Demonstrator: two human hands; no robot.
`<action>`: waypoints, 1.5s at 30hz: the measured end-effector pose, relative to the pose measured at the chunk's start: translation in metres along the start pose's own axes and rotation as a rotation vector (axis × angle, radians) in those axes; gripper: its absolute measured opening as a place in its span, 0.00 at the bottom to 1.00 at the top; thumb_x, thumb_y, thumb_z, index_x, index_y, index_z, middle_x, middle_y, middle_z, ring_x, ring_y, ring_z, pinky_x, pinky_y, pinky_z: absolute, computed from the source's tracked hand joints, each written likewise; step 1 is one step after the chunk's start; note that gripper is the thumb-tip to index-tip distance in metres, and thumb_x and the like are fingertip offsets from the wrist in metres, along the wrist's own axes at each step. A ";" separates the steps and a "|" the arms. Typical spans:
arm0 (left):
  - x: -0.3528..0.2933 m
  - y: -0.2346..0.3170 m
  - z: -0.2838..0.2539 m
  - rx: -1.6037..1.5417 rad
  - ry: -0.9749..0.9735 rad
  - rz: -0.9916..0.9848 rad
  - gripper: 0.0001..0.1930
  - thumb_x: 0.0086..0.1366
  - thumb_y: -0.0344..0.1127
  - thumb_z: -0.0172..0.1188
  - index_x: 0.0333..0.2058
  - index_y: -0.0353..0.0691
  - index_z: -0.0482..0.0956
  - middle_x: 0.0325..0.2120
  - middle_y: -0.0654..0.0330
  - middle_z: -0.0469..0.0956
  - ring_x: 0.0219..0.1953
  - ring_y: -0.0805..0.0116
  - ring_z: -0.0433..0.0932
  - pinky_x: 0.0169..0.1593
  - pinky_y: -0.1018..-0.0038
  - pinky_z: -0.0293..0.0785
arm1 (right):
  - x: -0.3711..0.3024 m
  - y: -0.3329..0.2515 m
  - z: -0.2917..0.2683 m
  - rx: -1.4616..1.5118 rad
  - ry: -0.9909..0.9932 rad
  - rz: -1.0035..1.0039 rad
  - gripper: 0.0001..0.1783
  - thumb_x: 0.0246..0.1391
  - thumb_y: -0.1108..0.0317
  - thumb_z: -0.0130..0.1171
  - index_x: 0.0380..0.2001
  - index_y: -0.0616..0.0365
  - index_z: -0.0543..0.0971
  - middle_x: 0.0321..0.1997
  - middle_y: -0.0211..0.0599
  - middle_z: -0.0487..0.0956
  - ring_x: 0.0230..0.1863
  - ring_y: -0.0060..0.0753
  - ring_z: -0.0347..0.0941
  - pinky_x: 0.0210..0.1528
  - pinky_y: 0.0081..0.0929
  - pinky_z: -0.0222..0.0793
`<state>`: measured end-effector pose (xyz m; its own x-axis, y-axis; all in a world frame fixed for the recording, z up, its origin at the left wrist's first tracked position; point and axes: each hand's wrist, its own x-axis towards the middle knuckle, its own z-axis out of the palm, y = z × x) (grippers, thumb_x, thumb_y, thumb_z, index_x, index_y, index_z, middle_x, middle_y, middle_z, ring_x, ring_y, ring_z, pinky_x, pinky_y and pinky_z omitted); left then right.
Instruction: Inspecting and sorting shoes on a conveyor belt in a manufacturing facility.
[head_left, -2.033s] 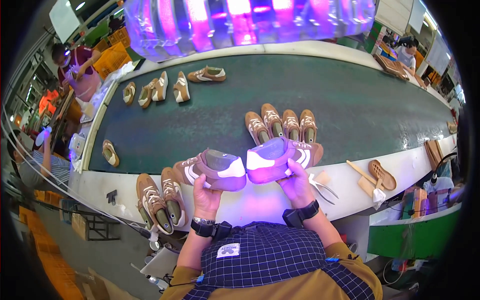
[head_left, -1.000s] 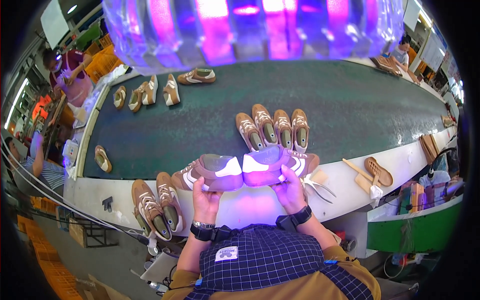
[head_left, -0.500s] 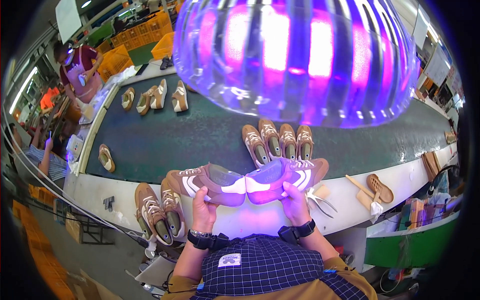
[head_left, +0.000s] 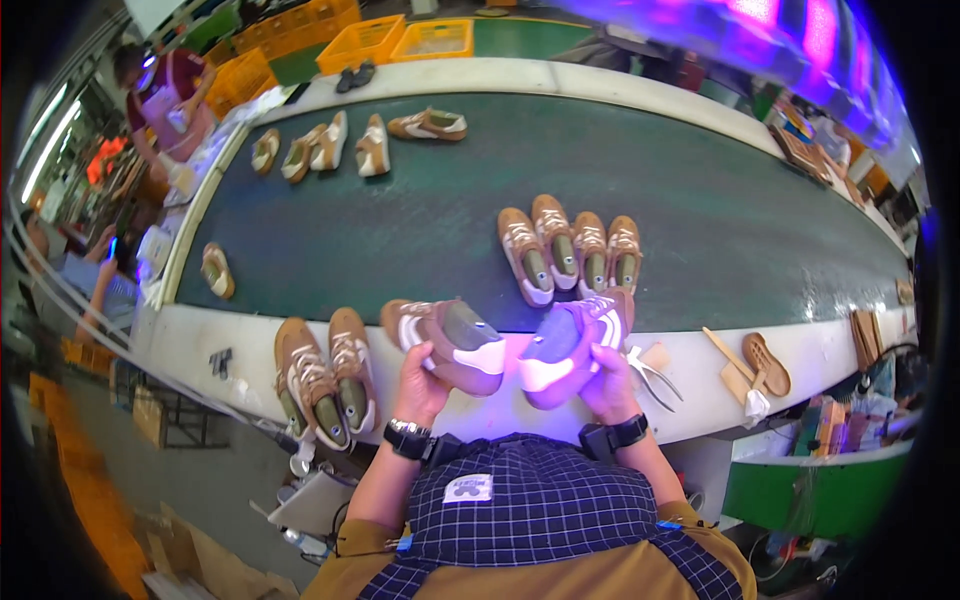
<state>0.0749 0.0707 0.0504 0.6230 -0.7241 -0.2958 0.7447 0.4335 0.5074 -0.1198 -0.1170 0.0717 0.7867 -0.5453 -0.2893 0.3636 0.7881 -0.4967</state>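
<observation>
**Two brown shoes held up at the belt's near edge**

The left hand [head_left: 422, 372] has its grip closed around a brown shoe [head_left: 447, 340] with a white heel patch, heel end toward the person. The right hand [head_left: 603, 378] has its grip closed around a second brown shoe [head_left: 572, 345], lit violet by the lamp above. Both shoes are held just above the white table [head_left: 700, 385] that borders the near side of the green conveyor belt [head_left: 400, 230], their heels close together but apart.

On the table left of the held shoes lies a pair of brown shoes [head_left: 322, 378], side by side. Right of the held shoes, also on the table, lie pliers [head_left: 652, 372], then a wooden stick [head_left: 722, 350] and a brown insole [head_left: 768, 364].

Just beyond the held shoes, on the belt, four brown shoes [head_left: 570, 255] stand in a row, touching. Toward the belt's left edge lies a single shoe [head_left: 217, 271]. At the far left part of the belt lie more shoes [head_left: 345, 145]. Beyond the belt stand yellow crates [head_left: 400, 40], and another person [head_left: 165, 95] stands at the belt's far left end.
</observation>
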 end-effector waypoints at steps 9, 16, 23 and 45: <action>-0.023 -0.015 -0.079 0.157 0.251 -0.366 0.20 0.60 0.41 0.49 0.50 0.39 0.69 0.42 0.57 0.76 0.45 0.63 0.74 0.51 0.64 0.69 | -0.004 0.013 -0.023 -0.126 -0.004 0.071 0.37 0.44 0.55 0.57 0.56 0.60 0.62 0.51 0.45 0.72 0.49 0.44 0.71 0.51 0.39 0.69; -0.075 0.015 -0.070 1.320 0.558 0.624 0.10 0.58 0.31 0.56 0.38 0.33 0.75 0.31 0.57 0.74 0.30 0.69 0.73 0.38 0.71 0.70 | -0.003 0.019 -0.016 -0.150 0.021 0.094 0.35 0.46 0.51 0.54 0.54 0.61 0.65 0.44 0.48 0.75 0.40 0.45 0.75 0.42 0.37 0.74; -0.077 0.059 -0.041 1.047 0.428 0.523 0.10 0.59 0.29 0.55 0.40 0.34 0.73 0.30 0.64 0.73 0.32 0.79 0.70 0.38 0.81 0.69 | -0.001 0.003 -0.041 -0.075 0.044 0.071 0.35 0.46 0.46 0.48 0.50 0.64 0.68 0.40 0.51 0.76 0.36 0.44 0.76 0.36 0.36 0.75; 0.066 -0.186 0.027 0.647 -0.243 -0.987 0.16 0.64 0.39 0.50 0.47 0.36 0.67 0.41 0.54 0.71 0.43 0.61 0.73 0.48 0.65 0.70 | -0.088 -0.038 -0.175 -0.036 0.245 0.043 0.31 0.41 0.64 0.61 0.51 0.66 0.68 0.47 0.45 0.75 0.46 0.39 0.73 0.53 0.35 0.68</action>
<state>-0.0288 -0.0723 -0.0412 -0.2606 -0.7042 -0.6604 0.5738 -0.6631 0.4807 -0.2901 -0.1487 -0.0267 0.6552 -0.5676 -0.4985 0.3107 0.8040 -0.5071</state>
